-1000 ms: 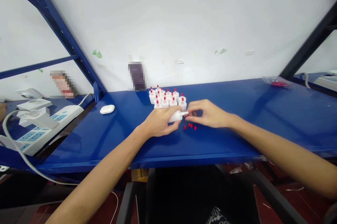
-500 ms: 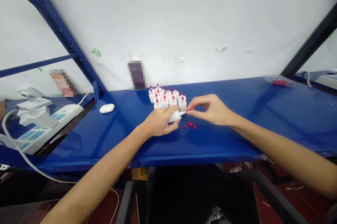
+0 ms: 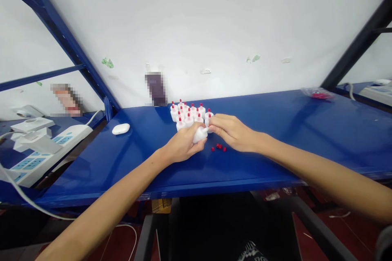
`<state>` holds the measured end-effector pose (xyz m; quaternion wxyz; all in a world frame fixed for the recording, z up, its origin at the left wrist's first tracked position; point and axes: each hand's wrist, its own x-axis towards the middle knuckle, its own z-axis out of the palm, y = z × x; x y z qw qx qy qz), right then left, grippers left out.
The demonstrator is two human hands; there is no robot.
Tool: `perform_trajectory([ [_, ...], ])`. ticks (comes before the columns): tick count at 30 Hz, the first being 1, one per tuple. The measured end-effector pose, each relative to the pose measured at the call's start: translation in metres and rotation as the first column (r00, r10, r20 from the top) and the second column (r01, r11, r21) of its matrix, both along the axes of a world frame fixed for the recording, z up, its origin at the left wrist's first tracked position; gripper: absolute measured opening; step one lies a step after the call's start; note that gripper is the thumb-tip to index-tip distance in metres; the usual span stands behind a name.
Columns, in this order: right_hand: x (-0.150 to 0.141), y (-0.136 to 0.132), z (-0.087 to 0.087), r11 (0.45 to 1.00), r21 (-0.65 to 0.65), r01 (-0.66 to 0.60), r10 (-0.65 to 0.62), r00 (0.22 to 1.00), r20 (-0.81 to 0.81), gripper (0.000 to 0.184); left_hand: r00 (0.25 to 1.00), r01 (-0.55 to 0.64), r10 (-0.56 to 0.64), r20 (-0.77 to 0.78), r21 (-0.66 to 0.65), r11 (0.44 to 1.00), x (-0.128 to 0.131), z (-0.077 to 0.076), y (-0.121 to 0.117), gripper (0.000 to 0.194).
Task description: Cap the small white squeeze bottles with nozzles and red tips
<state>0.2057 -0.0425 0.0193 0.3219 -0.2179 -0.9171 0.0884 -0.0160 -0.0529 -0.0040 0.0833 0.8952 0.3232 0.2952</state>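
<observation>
My left hand (image 3: 181,145) is closed round a small white bottle (image 3: 199,134) that lies tilted just above the blue shelf (image 3: 275,146). My right hand (image 3: 232,131) pinches at the bottle's tip; what its fingertips hold is hidden. Right behind both hands stands a cluster of several white bottles with red caps (image 3: 188,113). A few loose red caps (image 3: 218,147) lie on the shelf under my right hand.
A white oval case (image 3: 120,129) lies left of the bottles. Power strips and white adapters (image 3: 39,146) fill the neighbouring shelf at the left. A clear bag with red pieces (image 3: 318,94) sits far right. Blue frame posts rise at the left, a dark one at the right.
My right hand has closed in on the bottle's tip, covering the nozzle that showed before. The left hand and bottle have barely moved.
</observation>
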Motion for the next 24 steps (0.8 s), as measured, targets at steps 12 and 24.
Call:
perform_trajectory([
  [12, 0.004, 0.015, 0.024, 0.957, -0.248, 0.147, -0.213, 0.941, -0.263, 0.031, 0.938, -0.307, 0.251, 0.239, 0.239, 0.921, -0.014, 0.027, 0.007, 0.04],
  [24, -0.022, 0.012, 0.018, 0.983, -0.01, 0.181, -0.164, 0.909, 0.384, 0.025, 0.936, -0.347, 0.306, 0.174, 0.307, 0.886, -0.03, 0.02, 0.013, 0.038],
])
